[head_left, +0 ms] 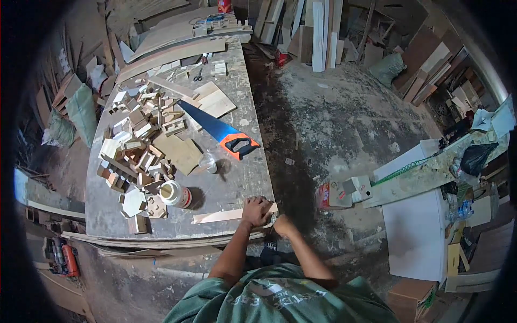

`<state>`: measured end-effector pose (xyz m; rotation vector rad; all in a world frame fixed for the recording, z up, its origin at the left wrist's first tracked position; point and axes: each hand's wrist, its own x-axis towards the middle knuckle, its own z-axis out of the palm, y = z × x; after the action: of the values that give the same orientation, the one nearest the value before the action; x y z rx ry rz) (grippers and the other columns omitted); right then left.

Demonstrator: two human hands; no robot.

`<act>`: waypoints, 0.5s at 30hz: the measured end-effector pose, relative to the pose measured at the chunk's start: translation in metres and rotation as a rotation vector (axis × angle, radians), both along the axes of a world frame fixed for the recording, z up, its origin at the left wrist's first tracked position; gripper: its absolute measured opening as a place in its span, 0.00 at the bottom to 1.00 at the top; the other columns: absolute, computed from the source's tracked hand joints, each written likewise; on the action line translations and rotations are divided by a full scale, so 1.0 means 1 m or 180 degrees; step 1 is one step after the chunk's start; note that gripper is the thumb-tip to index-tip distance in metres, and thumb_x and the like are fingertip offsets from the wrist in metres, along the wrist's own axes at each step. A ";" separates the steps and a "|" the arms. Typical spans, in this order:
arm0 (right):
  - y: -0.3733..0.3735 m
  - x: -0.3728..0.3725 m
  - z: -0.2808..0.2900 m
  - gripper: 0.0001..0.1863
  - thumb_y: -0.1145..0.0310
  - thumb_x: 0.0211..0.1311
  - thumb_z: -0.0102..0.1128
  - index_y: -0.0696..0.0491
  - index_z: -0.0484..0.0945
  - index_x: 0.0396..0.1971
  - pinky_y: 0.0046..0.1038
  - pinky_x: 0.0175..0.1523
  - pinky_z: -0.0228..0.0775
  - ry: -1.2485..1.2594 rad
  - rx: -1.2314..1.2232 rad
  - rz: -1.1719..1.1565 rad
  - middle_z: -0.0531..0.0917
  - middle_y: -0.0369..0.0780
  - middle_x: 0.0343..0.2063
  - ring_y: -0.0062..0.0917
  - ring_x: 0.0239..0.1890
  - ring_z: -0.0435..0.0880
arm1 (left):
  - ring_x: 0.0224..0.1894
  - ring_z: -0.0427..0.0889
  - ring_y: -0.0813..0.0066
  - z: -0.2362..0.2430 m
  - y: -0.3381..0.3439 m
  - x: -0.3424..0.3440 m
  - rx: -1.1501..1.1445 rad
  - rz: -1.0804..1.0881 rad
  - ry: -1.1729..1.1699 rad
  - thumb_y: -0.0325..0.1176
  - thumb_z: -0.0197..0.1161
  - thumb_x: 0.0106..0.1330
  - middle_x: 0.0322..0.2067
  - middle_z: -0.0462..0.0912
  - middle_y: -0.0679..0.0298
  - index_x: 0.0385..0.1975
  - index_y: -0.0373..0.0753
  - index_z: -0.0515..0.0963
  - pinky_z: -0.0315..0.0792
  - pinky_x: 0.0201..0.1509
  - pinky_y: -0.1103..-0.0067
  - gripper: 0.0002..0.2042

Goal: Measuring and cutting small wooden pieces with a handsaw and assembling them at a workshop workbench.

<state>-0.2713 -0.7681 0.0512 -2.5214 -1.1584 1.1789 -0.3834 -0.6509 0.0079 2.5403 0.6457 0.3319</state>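
My left hand point(256, 211) is closed over a thin pale wooden strip point(215, 217) lying along the workbench's near right corner. My right hand point(282, 225) is closed beside that corner, by the strip's right end, on something I cannot make out. A white jar point(173, 195) stands to the left, with a clear plastic cup point(209, 161) behind it. A handsaw point(212, 124) with an orange-and-black handle lies farther up the bench.
Many small wood pieces point(137, 134) are heaped on the workbench's point(247, 172) left side. A cluttered lower bench point(409, 177) stands to the right, a white panel point(412, 231) below it. Boards point(318, 35) lean at the back. Red equipment point(70, 261) sits at lower left.
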 end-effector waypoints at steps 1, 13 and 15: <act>0.001 0.002 -0.001 0.14 0.71 0.62 0.48 0.64 0.81 0.34 0.46 0.35 0.75 -0.0005 0.0002 -0.0003 0.82 0.56 0.32 0.47 0.36 0.84 | 0.51 0.71 0.55 0.000 0.001 0.002 0.0002 -0.0003 -0.0005 0.50 0.63 0.57 0.46 0.75 0.59 0.48 0.49 0.78 0.59 0.55 0.61 0.21; 0.007 0.012 0.002 0.15 0.71 0.58 0.47 0.67 0.81 0.28 0.45 0.26 0.72 0.0877 -0.0232 -0.1133 0.81 0.59 0.22 0.45 0.22 0.84 | 0.50 0.72 0.57 0.000 0.004 -0.001 0.0099 -0.0029 -0.0087 0.52 0.62 0.55 0.44 0.75 0.60 0.47 0.49 0.78 0.62 0.53 0.61 0.22; -0.001 0.003 0.006 0.14 0.72 0.58 0.47 0.65 0.79 0.22 0.45 0.22 0.67 0.0478 0.0160 -0.0439 0.79 0.54 0.18 0.39 0.17 0.80 | 0.49 0.72 0.57 -0.001 0.001 -0.004 0.0123 0.0056 -0.0137 0.53 0.62 0.56 0.44 0.75 0.60 0.47 0.50 0.78 0.62 0.53 0.61 0.22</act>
<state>-0.2683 -0.7693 0.0574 -2.3860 -0.9506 1.2618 -0.3871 -0.6501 0.0067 2.5579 0.6517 0.4079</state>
